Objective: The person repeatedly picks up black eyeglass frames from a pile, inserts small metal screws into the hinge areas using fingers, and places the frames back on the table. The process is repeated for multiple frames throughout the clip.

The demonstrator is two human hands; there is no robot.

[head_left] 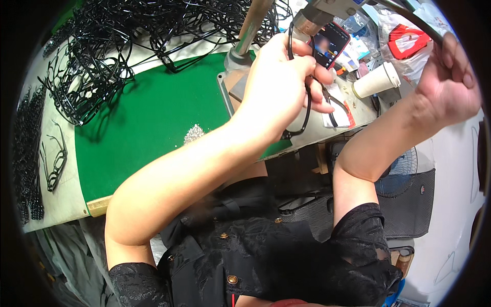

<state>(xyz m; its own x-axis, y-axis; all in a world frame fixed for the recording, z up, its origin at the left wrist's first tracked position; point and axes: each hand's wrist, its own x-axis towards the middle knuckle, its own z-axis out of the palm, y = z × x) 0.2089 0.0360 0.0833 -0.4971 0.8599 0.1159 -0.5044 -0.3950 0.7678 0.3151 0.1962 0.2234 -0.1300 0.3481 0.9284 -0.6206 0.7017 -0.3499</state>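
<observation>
My left hand [276,82] is closed on a black eyeglass frame [308,115], holding it up under the metal head [310,21] of a bench press. Part of the frame hides behind my fingers, and one dark arm of it hangs down below them. At the upper right my right hand [450,89] has its fingers curled round the end of the press's dark lever [417,21]. The press's round column [250,28] rises behind my left hand. A little heap of tiny silvery metal parts [194,134] lies on the green mat [123,153] near my left forearm.
Tangled black eyeglass frames [153,30] cover the table's back and left, with one separate pair [57,161] at the left edge. Beyond the press lie a phone [331,45], a lidded white cup [376,81] and plastic bags [409,41]. A fan [401,174] stands below.
</observation>
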